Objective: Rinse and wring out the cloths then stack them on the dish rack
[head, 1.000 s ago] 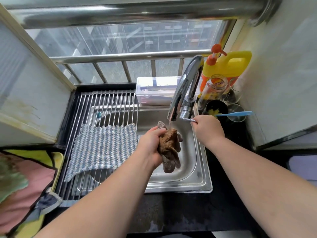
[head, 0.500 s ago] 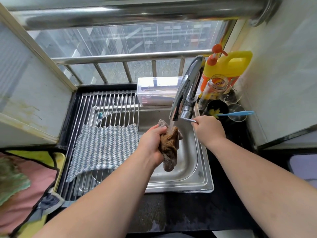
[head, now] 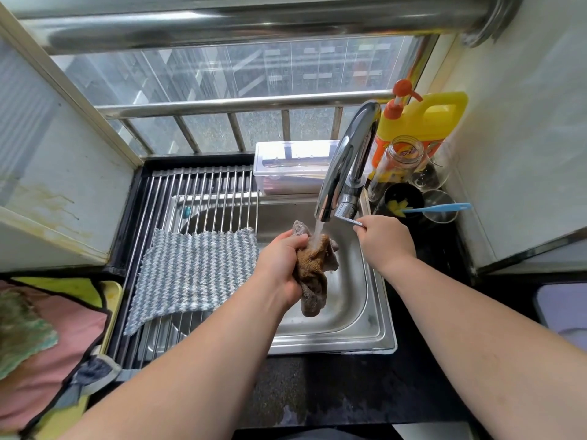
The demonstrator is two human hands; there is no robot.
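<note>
The left hand holds a bunched brown cloth over the sink, its fingers curled tightly round the upper part while the lower end hangs loose below the fist. Water runs from the tap straight onto the top of the cloth. The right hand is at the tap's thin metal lever, pinching its end between curled fingers.

To the left, the dish rack of metal rods lies across the other half of the sink, and a blue and white cloth lies spread flat on it (one corner droops toward the near edge). Further left, a pink cloth and a green cloth lie in a heap on a yellow tray.

Behind the tap stand a clear plastic box, a yellow bottle with an orange pump, a glass jar and some glasses. The dark tabletop in front of the sink looks wet.
</note>
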